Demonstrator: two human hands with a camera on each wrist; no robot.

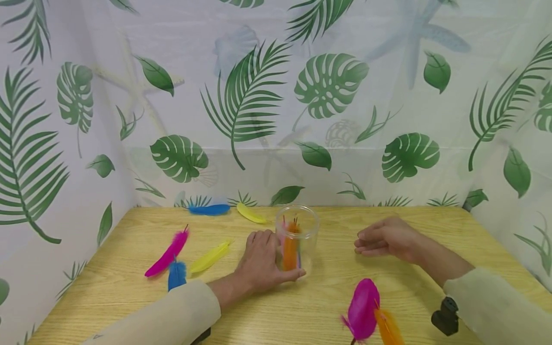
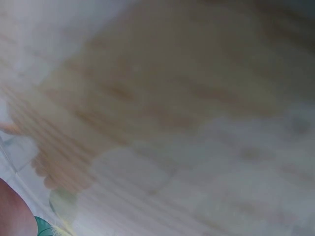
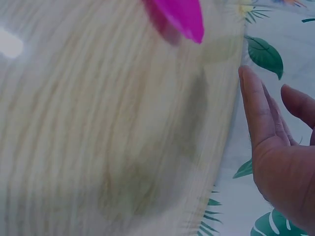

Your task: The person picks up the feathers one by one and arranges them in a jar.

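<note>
Two hands reach over the table (image 1: 327, 292), and only one has hold of anything. My left hand (image 1: 262, 263) curves round the lower left side of a clear cup (image 1: 309, 254), thumb across its near face; exactly where the other fingertips end I cannot tell. Just beyond that thumb, inside the cup, an upright orange feather (image 1: 291, 247) stands among others. My right hand (image 1: 388, 241) is well apart from the cup, its fingers nearly straight and close together, thumb standing off, nothing between them. Nearer me than those fingers lie a magenta feather (image 1: 363, 309) and a loose orange feather (image 1: 389, 328). Left of my left knuckles is a yellow feather (image 1: 211, 257). I judge the cup light, smooth, perhaps slippery and easy to tip, so a low, gentle hold suits it. Feathers should weigh almost nothing and ruffle readily; I'd pinch each by its quill, sparing the soft vane.
</note>
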